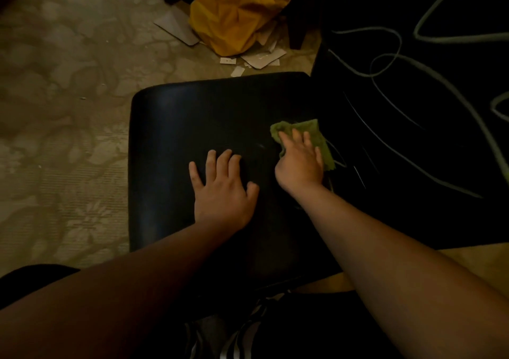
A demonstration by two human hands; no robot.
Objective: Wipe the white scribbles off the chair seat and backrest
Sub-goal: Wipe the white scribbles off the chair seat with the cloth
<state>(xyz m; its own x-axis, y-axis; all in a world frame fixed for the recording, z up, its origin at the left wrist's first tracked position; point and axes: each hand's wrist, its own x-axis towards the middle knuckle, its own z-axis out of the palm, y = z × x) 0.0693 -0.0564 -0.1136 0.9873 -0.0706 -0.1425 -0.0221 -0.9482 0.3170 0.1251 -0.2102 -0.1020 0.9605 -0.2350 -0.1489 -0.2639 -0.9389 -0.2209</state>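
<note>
Roughly halfway by my read: the chair seat (192, 127) looks mostly clean, black and glossy, with only a faint pale smudge near the middle and a few thin white lines at its right edge under and just past the green cloth (316, 135). The backrest (413, 138), lying to the right of the seat in this view, carries long looping white scribbles (399, 149) over most of its face, so that part looks untouched and is the bulk of what's left.

Right hand (300, 163) is palm down on the cloth, fingers spread and flat, pressing it onto the seat near the seam where seat meets backrest; grip is open-handed, pinning the cloth rather than clamped round it. Forearm comes in from lower right, wrist low.

Left hand (223, 190) rests flat on the seat just beside the right, near the centre, fingers apart, holding nothing, probably bracing the chair. Forearm comes in from lower left.

Off the chair: yellow bag (237, 14) and cardboard scraps (259, 55) on the patterned carpet (68, 83), well apart from the work.

Next likely: finish the seat's right edge, then move onto the backrest
</note>
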